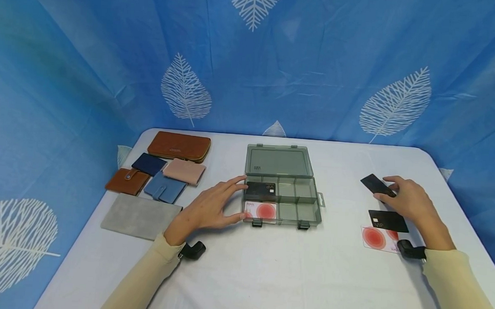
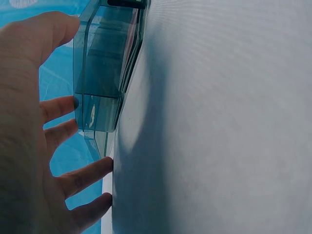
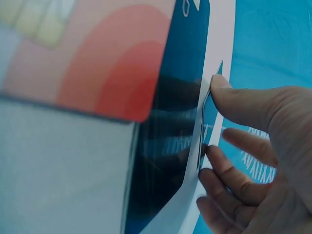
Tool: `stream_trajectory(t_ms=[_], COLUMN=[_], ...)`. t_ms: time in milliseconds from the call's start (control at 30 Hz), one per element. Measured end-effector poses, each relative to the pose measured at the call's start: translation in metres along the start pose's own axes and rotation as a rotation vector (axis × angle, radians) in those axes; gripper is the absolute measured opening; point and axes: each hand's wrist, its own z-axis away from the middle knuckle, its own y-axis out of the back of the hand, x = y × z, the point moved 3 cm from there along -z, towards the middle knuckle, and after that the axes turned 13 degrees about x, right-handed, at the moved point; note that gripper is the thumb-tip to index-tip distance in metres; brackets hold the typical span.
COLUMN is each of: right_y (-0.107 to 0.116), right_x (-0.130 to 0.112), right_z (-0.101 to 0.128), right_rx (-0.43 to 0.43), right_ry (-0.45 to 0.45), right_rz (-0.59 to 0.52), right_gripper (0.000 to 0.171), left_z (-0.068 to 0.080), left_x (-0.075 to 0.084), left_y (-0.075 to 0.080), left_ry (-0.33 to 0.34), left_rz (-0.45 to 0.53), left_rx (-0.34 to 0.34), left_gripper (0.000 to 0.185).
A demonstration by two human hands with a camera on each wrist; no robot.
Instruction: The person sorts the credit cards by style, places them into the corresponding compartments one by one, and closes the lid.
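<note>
A clear grey compartment box stands open mid-table, its lid laid back. Its left cells hold a black VIP card and a white card with a red circle. My left hand spans the box's left end with straight fingers, thumb at the front corner; the left wrist view shows the box beside that hand. My right hand pinches a black card just above the table. In the right wrist view my right hand holds this held card edge-on.
Another black VIP card and a white card with red circles lie near my right wrist. Several wallets sit at the left: long brown, navy, pink, small brown, blue, grey pouch.
</note>
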Motion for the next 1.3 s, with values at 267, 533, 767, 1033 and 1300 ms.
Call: stream_trajectory(t_ms=[267, 533, 767, 1033, 1300], right_y=[0.000, -0.001, 0.001, 0.001, -0.003], right_x=[-0.004, -0.004, -0.011, -0.030, -0.062], right_z=[0.000, 0.005, 0.009, 0.012, 0.010], right_rx=[0.028, 0.076, 0.199, 0.239, 0.234], right_ry=[-0.034, -0.042, -0.009, 0.032, 0.127], right_rz=[-0.017, -0.052, -0.120, -0.182, -0.244], right_gripper=[0.074, 0.068, 0.044, 0.041, 0.041], left_z=[0.000, 0.000, 0.000, 0.000, 0.000], left_x=[0.000, 0.000, 0.000, -0.001, 0.000], left_y=[0.000, 0.000, 0.000, 0.000, 0.000], left_ry=[-0.003, -0.012, -0.002, 0.006, 0.012], left_rz=[0.006, 0.001, -0.001, -0.004, 0.001], left_rx=[-0.005, 0.005, -0.004, -0.017, -0.018], left_gripper=[0.079, 0.079, 0.080, 0.081, 0.080])
